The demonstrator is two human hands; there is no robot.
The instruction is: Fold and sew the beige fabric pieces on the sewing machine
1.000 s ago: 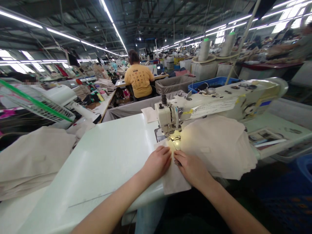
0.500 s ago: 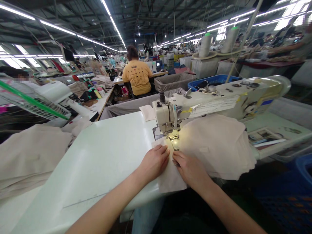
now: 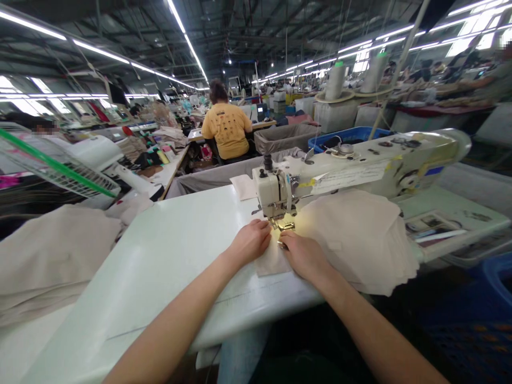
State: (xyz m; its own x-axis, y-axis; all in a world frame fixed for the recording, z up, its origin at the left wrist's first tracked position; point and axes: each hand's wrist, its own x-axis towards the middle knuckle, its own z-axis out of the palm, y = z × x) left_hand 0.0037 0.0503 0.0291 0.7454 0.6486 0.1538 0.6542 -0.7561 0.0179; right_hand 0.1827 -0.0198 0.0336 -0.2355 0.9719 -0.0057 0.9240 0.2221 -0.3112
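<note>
A beige fabric piece (image 3: 272, 263) lies on the pale table just in front of the lit presser foot of a sewing machine (image 3: 273, 186). My left hand (image 3: 251, 240) rests on the cloth's left side, fingers together and pressed down near the needle area. On the right, my right hand (image 3: 304, 253) has its thumb and forefinger pinched at the cloth, with a small metallic item at the fingertips that I cannot make out. To the right of the machine head spreads a stack of beige fabric (image 3: 356, 240).
A small beige piece (image 3: 243, 186) lies behind the machine head. More beige fabric (image 3: 56, 256) is heaped at the left, near a fan (image 3: 60, 165). Beyond the table are a grey cloth bin (image 3: 286, 137), a blue basket (image 3: 348, 134) and a seated person in yellow (image 3: 227, 128).
Both hands have moved forward toward the presser foot, and the fabric between them has slid the same way. Its near edge now lies farther from the table's front edge.
</note>
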